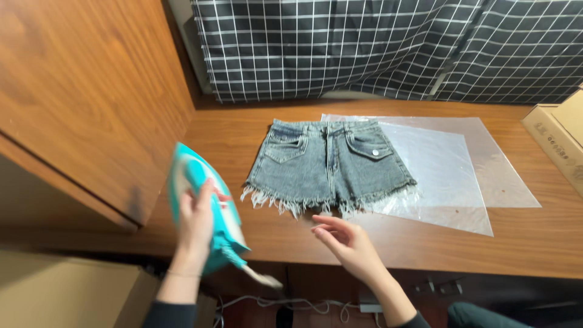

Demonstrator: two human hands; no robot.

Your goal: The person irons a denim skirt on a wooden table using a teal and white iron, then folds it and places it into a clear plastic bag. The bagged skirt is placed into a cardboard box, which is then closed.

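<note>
Left hand [197, 222] wrapped around the handle of a teal-and-white clothes iron [206, 209], held up over the near-left edge of the wooden table [243, 140]. Right hand [346, 240] empty, fingers loosely spread, hovering just below the frayed hem of the grey denim shorts [328, 164]. Shorts lie flat, right part overlapping clear plastic bags [449, 170]. Cardboard box [559, 143] far right.

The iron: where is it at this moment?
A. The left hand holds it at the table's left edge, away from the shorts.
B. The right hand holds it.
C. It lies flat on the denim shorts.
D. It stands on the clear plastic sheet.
A: the left hand grips the turquoise iron at the table's left edge, apart from the denim shorts; the right hand is empty.
</note>
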